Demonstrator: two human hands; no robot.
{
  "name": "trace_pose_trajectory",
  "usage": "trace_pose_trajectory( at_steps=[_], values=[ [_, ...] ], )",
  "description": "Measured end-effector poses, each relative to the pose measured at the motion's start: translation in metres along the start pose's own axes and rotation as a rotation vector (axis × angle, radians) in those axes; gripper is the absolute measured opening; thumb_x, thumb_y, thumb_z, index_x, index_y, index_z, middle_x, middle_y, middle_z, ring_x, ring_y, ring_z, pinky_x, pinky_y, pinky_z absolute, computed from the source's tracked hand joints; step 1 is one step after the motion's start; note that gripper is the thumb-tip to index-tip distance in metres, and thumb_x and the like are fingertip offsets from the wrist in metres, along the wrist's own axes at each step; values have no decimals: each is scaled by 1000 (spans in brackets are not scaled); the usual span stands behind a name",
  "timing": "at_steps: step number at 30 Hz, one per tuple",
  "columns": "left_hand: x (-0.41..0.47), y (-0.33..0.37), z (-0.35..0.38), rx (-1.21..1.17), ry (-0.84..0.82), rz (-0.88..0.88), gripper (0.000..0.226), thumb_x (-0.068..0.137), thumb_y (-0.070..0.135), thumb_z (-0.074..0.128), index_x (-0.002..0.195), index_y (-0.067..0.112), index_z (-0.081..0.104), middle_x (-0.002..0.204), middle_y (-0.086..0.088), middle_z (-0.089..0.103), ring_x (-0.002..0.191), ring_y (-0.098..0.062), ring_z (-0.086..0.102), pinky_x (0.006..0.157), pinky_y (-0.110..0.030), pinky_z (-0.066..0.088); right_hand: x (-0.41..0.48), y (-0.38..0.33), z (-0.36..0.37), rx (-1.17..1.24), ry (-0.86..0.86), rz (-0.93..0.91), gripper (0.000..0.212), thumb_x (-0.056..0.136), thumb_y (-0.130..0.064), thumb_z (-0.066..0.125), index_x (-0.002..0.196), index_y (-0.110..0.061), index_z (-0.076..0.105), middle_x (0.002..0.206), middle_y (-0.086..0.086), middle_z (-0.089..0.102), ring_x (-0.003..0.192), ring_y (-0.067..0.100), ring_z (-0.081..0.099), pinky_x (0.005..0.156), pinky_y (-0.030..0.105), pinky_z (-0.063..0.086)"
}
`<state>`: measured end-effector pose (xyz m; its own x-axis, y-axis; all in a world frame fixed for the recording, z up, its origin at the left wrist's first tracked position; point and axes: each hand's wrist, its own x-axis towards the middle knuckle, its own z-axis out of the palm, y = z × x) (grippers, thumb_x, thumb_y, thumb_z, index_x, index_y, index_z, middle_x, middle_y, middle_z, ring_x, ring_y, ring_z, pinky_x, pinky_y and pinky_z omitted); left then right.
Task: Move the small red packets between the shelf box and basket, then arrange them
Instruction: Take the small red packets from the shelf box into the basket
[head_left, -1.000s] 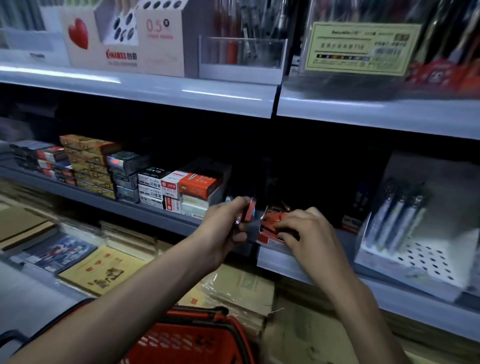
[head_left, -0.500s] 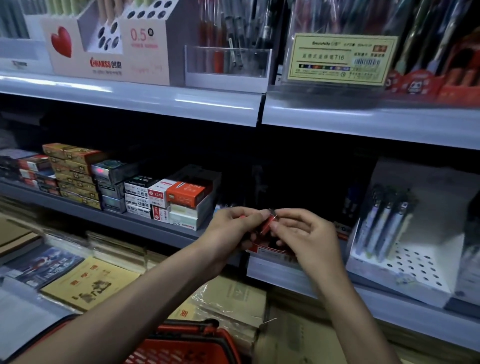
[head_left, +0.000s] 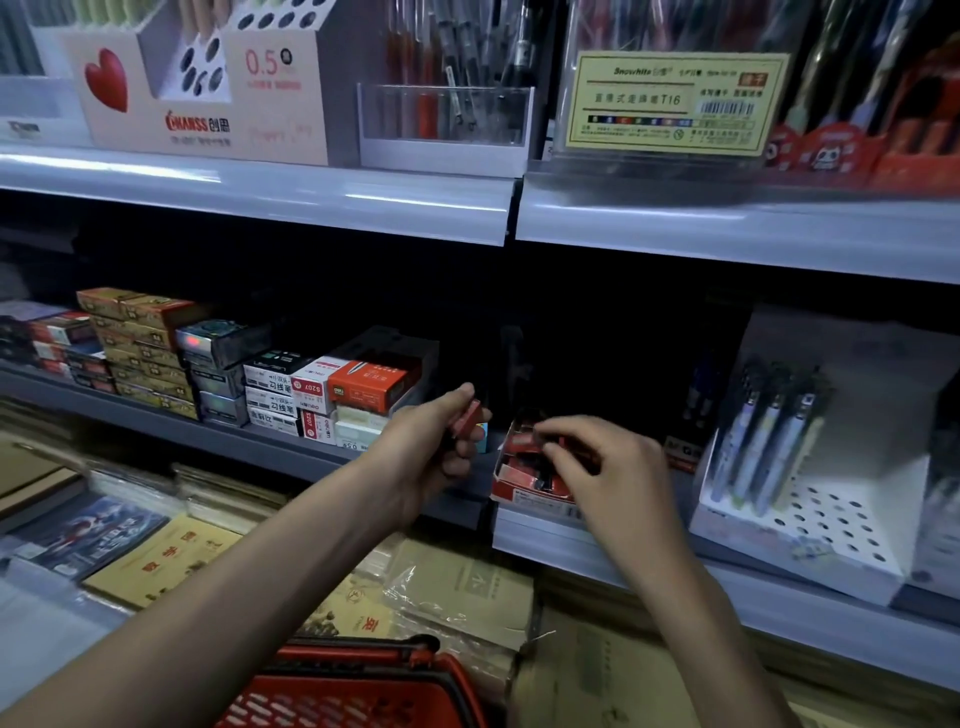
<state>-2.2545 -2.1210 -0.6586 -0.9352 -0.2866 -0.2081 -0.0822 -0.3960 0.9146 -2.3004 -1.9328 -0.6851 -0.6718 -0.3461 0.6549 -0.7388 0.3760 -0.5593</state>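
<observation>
1. The left hand (head_left: 431, 447) is gripping one small red packet (head_left: 467, 420) between thumb and curled fingers, just off the front edge of the shelf (head_left: 545, 535).
2. The right hand (head_left: 613, 467) is reaching into the shelf box (head_left: 519, 486) sitting at that edge. Its fingers are curling onto the packets (head_left: 524, 446) inside, though I cannot tell whether they are pinching one.
3. This looks like the emptying step, with packets being gathered for the basket (head_left: 358, 696) waiting below the shelf.
4. The next move is calling for a clean pinch and a lift clear of the box wall.
</observation>
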Motion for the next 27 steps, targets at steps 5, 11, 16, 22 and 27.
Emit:
trace_pose_trajectory(
  at_steps=[5, 11, 16, 22, 27],
  values=[
    [-8, 7, 0, -81, -25, -46, 30, 98, 3, 39, 107, -5, 66, 71, -7, 49, 53, -11, 40, 40, -18, 25, -1, 9, 2, -337, -208, -90, 33, 88, -6, 74, 107, -33, 78, 118, -9, 68, 113, 12, 60, 95, 30, 51],
    [-10, 0, 10, 9, -27, 3, 15, 97, 0, 57, 106, -2, 69, 69, -6, 59, 53, -9, 46, 39, -16, 30, -2, 2, 2, -127, -32, 5, 31, 95, -5, 62, 113, -26, 76, 112, -17, 67, 108, -4, 57, 94, 18, 48],
    [-12, -12, 24, 144, -90, 75, 7, 96, 5, 65, 100, 3, 70, 64, -2, 63, 51, -6, 49, 43, -15, 36, -4, -20, -7, 457, 16, 313, 16, 94, -22, 70, 109, -20, 76, 90, -7, 78, 82, 2, 73, 67, 15, 53],
    [-9, -13, 32, 96, -49, -9, 18, 98, 12, 55, 99, 3, 71, 67, -4, 60, 53, -10, 45, 43, -18, 29, -5, -4, -18, 545, 83, 478, 30, 85, -8, 79, 112, -20, 74, 96, -2, 77, 84, 9, 75, 74, 15, 57],
    [-7, -3, 27, 8, 15, -39, 41, 90, -7, 29, 112, -5, 64, 63, -7, 53, 56, -14, 44, 54, -26, 25, -10, 12, -24, 12, 39, 236, 22, 88, -12, 77, 104, -27, 78, 102, -19, 69, 88, -4, 68, 83, 6, 51]
  ],
)
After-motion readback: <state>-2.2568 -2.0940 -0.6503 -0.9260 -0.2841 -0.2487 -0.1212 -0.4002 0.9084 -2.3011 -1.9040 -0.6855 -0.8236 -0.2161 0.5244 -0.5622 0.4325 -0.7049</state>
